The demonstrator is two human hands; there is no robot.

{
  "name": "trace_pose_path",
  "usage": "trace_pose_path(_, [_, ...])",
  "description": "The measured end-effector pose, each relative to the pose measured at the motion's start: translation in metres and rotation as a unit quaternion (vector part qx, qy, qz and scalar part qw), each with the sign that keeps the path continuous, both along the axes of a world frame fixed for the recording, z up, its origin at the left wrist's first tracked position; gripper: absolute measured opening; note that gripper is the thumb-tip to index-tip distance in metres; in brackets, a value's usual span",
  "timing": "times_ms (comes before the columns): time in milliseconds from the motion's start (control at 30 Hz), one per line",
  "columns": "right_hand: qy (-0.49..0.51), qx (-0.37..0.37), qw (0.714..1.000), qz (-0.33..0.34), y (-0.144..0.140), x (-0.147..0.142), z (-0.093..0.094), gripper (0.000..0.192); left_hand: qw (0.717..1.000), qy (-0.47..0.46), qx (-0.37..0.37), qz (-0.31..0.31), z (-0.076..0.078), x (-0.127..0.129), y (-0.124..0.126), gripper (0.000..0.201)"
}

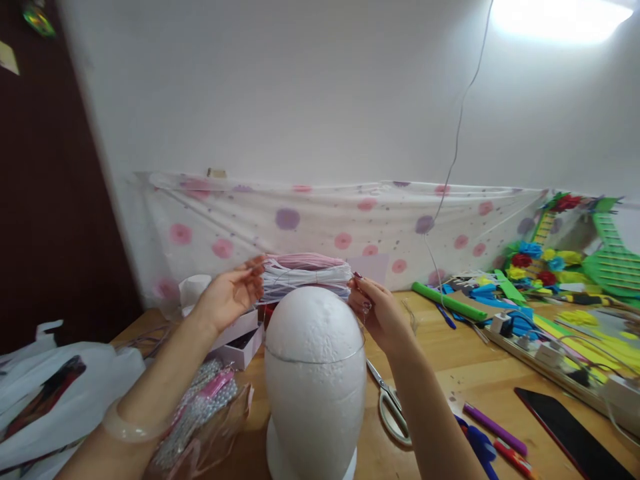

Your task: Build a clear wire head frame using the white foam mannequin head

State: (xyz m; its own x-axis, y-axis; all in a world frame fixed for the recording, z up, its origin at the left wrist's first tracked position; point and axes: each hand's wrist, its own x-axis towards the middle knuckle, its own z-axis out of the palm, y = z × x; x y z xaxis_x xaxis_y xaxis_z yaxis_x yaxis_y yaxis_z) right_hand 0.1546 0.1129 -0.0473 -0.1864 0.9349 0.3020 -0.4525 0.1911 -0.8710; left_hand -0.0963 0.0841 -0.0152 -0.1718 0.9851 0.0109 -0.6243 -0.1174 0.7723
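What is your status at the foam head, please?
Left hand and right hand grip the band bundle by its ends. Bundle above foam head. Scissors alongside.

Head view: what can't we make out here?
- Bundle of pink and white strips: lower edge hidden behind the foam head form; material unclear.
- Left hand and right hand: fingertips at the bundle's ends, grip blurred.
- Scissors: partly behind the right forearm.
- Phone: cut by the bottom edge.
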Motion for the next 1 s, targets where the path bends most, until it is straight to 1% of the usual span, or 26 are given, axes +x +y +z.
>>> trace_pose_path(100, [-0.006, -0.015, 0.999, 0.027, 0.002, 0.001, 0.004, 0.038, 0.994, 0.057, -0.048, -0.080, -0.014, 0.008, -0.002, 0.032])
trace_pose_path(167, [-0.011, -0.023, 0.999, 0.040, 0.003, 0.001, 0.006, 0.037, 0.990, 0.074, -0.057, -0.102, -0.016, 0.015, -0.004, 0.031])
trace_pose_path(200, [-0.013, -0.027, 0.999, 0.044, 0.003, 0.000, 0.007, 0.037, 0.990, 0.078, -0.058, -0.103, -0.015, 0.018, -0.005, 0.032])
trace_pose_path(300, [-0.007, -0.033, 0.999, 0.041, 0.001, -0.003, 0.008, 0.038, 0.994, 0.076, -0.051, -0.066, -0.009, 0.025, -0.012, 0.037])
trace_pose_path(400, [0.007, -0.035, 0.999, 0.016, -0.004, -0.005, 0.007, 0.043, 0.996, 0.068, -0.047, -0.020, -0.007, 0.032, -0.026, 0.040])
trace_pose_path(467, [-0.010, -0.025, 1.000, -0.002, -0.007, -0.005, 0.007, 0.045, 0.996, 0.075, -0.039, 0.005, -0.011, 0.037, -0.038, 0.039])
trace_pose_path(600, [-0.059, 0.019, 0.998, -0.028, -0.010, -0.006, 0.009, 0.046, 0.990, 0.117, 0.030, 0.067, -0.020, 0.050, -0.055, 0.030])
trace_pose_path(667, [-0.063, 0.028, 0.997, -0.032, -0.011, -0.007, 0.012, 0.043, 0.990, 0.113, 0.038, 0.079, -0.020, 0.056, -0.057, 0.028])
trace_pose_path(800, [-0.073, 0.041, 0.996, -0.044, -0.012, -0.009, 0.016, 0.040, 0.994, 0.063, 0.008, 0.085, -0.014, 0.064, -0.058, 0.029])
trace_pose_path(900, [-0.063, 0.036, 0.996, -0.054, -0.014, -0.010, 0.016, 0.041, 0.995, 0.022, -0.012, 0.095, -0.012, 0.067, -0.057, 0.028])
trace_pose_path(1000, [-0.049, 0.029, 0.997, -0.056, -0.015, -0.011, 0.014, 0.042, 0.994, 0.007, -0.018, 0.107, -0.013, 0.067, -0.056, 0.026])
